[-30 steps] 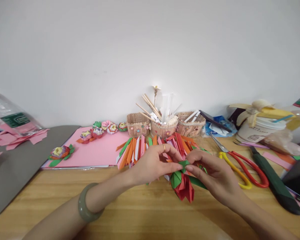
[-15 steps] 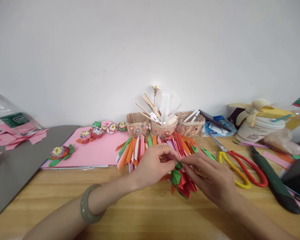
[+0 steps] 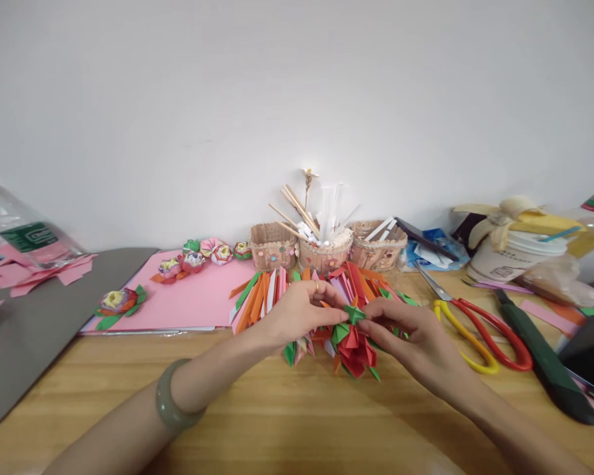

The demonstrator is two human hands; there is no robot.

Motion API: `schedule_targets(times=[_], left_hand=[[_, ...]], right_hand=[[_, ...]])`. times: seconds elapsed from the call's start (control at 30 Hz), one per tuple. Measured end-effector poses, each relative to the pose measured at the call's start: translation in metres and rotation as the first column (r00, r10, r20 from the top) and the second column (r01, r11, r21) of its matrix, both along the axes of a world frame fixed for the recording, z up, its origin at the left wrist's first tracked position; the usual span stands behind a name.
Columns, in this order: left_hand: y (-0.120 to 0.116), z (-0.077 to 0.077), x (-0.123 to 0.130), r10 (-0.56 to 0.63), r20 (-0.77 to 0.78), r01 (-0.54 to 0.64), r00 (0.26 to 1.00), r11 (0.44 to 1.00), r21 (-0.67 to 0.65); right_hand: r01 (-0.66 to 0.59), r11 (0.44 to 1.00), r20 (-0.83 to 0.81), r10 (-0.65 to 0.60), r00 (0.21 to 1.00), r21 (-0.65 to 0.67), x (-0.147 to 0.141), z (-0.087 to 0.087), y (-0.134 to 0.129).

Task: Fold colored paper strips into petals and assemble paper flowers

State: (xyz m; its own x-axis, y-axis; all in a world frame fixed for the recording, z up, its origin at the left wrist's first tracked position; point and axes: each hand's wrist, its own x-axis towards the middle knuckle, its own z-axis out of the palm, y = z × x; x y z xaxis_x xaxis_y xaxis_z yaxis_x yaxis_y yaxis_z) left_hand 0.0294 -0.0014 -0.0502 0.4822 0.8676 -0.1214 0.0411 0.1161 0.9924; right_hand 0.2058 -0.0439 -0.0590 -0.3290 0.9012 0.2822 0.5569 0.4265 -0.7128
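Note:
A small green folded paper piece [image 3: 353, 315] is pinched between the fingertips of my left hand [image 3: 304, 307] and my right hand [image 3: 416, 333]. My left hand wears a gold ring, and a jade-green bangle circles that forearm. Just below the fingertips lies a red paper flower [image 3: 359, 353] with green and orange folded tips. Behind my hands, folded paper strips [image 3: 257, 300] in orange, white, pink and green lie in bunches, partly hidden by my fingers. A pink and green folded paper piece [image 3: 304, 346] shows under my left wrist.
Three woven baskets [image 3: 272, 245] stand against the wall, one holding sticks. Paper flowers [image 3: 119, 303] lie by pink paper sheets [image 3: 198, 300] at left. Scissors [image 3: 475, 323], a dark green cutter [image 3: 544, 356] and a cup [image 3: 515, 257] with a banana peel are at right.
The green folded piece now shows between the fingertips, which have parted slightly. My right hand has turned a little, and the red flower sits slightly higher and further left.

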Motion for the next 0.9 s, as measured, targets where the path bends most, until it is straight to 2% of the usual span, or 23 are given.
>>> schedule_targets(times=[0.1,0.27,0.37,0.47,0.53,0.6,0.63,0.67,0.73,0.83,0.9], left_hand=[[0.000,0.000,0.000,0.019,0.001,-0.019,1.000,0.999,-0.042],[0.000,0.002,0.000,0.007,-0.046,-0.008,0.999,1.000,-0.018],[-0.003,0.002,-0.001,0.000,-0.086,0.003,0.996,0.999,0.039],[-0.008,-0.001,0.000,0.031,-0.166,-0.004,0.986,0.986,0.164],[-0.013,-0.002,0.001,0.079,-0.224,-0.001,0.971,0.943,0.332],[-0.018,-0.002,0.002,0.139,-0.247,0.012,0.959,0.851,0.525],[-0.019,-0.002,0.003,0.158,-0.252,0.018,0.955,0.813,0.582],[-0.020,-0.001,0.003,0.166,-0.257,0.022,0.952,0.800,0.599],[-0.019,0.000,0.003,0.134,-0.271,0.035,0.953,0.842,0.539],[-0.016,-0.002,0.001,0.049,-0.253,0.051,0.966,0.926,0.374],[-0.013,-0.005,0.001,0.013,-0.224,0.054,0.975,0.955,0.291]], right_hand=[[-0.009,1.000,0.020,0.009,1.000,0.010,0.000,0.000,0.001],[-0.045,0.999,0.045,0.045,0.998,0.015,0.001,0.004,0.002],[-0.057,0.998,0.084,0.054,0.995,0.026,0.002,0.003,0.001],[-0.052,0.987,0.162,0.027,0.986,0.155,0.001,-0.003,0.001],[-0.052,0.951,0.239,-0.023,0.971,0.304,0.001,-0.008,0.000],[-0.059,0.910,0.281,-0.065,0.958,0.411,0.000,-0.011,-0.001],[-0.059,0.898,0.278,-0.072,0.958,0.436,0.000,-0.012,-0.002],[-0.057,0.894,0.265,-0.070,0.962,0.445,0.000,-0.012,-0.002],[-0.046,0.894,0.226,-0.063,0.972,0.446,-0.001,-0.010,-0.003],[-0.043,0.892,0.210,-0.059,0.976,0.450,0.000,-0.008,-0.004],[-0.056,0.896,0.228,-0.051,0.972,0.440,0.000,-0.008,-0.003]])
